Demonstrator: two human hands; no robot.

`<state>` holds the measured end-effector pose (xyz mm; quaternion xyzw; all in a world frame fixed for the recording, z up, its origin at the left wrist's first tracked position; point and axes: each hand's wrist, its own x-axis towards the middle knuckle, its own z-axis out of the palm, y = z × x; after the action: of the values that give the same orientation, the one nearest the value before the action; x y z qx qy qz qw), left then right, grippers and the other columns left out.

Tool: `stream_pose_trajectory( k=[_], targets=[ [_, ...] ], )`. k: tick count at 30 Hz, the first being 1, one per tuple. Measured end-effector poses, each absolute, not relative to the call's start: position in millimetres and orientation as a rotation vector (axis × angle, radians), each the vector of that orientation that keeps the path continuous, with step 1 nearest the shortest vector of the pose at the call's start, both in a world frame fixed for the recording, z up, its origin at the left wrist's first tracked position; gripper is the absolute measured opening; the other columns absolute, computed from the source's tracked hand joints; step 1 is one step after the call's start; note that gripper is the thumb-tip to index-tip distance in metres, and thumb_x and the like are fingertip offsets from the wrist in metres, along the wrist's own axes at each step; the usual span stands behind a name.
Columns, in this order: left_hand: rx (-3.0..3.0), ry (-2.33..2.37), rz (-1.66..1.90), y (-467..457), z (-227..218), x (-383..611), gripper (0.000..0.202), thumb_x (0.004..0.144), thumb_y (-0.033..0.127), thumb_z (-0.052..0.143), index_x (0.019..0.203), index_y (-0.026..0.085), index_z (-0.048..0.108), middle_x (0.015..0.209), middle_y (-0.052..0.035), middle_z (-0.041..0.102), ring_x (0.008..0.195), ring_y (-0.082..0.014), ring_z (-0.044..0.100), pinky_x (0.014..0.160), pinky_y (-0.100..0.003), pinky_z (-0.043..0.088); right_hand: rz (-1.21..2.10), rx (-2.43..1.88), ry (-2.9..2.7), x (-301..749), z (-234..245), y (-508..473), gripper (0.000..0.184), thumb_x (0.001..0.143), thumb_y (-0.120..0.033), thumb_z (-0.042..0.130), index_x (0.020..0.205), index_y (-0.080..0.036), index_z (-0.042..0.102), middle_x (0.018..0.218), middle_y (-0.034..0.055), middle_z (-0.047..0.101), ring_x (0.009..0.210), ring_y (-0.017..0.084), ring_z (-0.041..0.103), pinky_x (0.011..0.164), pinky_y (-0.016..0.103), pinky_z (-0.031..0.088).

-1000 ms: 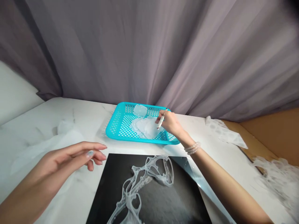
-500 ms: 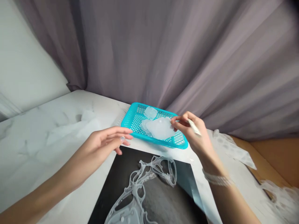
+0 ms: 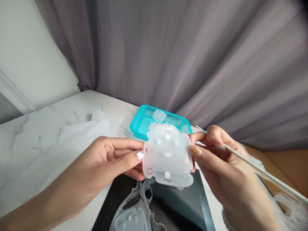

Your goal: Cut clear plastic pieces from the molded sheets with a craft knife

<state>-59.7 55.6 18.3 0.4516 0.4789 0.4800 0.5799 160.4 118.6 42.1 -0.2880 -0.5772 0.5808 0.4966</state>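
A translucent white plastic panel (image 3: 167,163) with wavy edges, small slots and round bosses is held up between my two hands. My left hand (image 3: 115,160) pinches its left edge between thumb and fingers. At the opposite edge, my right hand (image 3: 223,160) grips the panel with thumb and forefinger, while a thin pale stick (image 3: 262,178) also lies across its fingers. Behind the panel stands a turquoise perforated basket (image 3: 138,123), partly covered by it, with a smaller translucent piece (image 3: 159,115) inside. Below, a translucent frame of plastic strips (image 3: 132,195) rests on a black board (image 3: 183,202).
The white marbled table (image 3: 72,106) carries sheer whitish wrapping (image 3: 96,125) at the left. More crumpled wrapping (image 3: 295,208) lies at the lower right, by a brown surface (image 3: 286,163). A grey-mauve curtain (image 3: 168,51) hangs behind the table.
My right hand has lifted the panel out of the basket and brought it nearer. My left hand, free before, now grips its left edge. The stick has swung to point lower right.
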Motion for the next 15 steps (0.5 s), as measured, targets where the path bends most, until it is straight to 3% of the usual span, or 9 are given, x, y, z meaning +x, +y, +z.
stream_pose_trajectory(
  k=[12,15],
  targets=[
    [1.054,1.138,1.139,53.2,19.2,-62.7,0.027,0.08,0.046,0.072,0.104,0.033,0.076,0.077,0.0022,0.075,0.069,-0.014,0.07,0.068,-0.023,0.061,1.357,-0.758,-1.425,160.3,39.0,120.4,0.038,0.077,-0.015,0.075,0.069,-0.024,0.039,0.075,-0.0018,0.065,0.053,0.014,0.061,0.046,0.027,0.053],
    [1.056,1.145,1.115,52.7,19.5,-63.6,0.028,0.083,0.044,0.071,0.108,0.033,0.074,0.086,0.0023,0.076,0.074,-0.0145,0.071,0.07,-0.022,0.061,1.338,-0.779,-1.435,160.6,38.4,122.1,0.038,0.076,-0.016,0.076,0.068,-0.025,0.04,0.076,-0.0011,0.065,0.052,0.014,0.061,0.045,0.027,0.052]
  ],
)
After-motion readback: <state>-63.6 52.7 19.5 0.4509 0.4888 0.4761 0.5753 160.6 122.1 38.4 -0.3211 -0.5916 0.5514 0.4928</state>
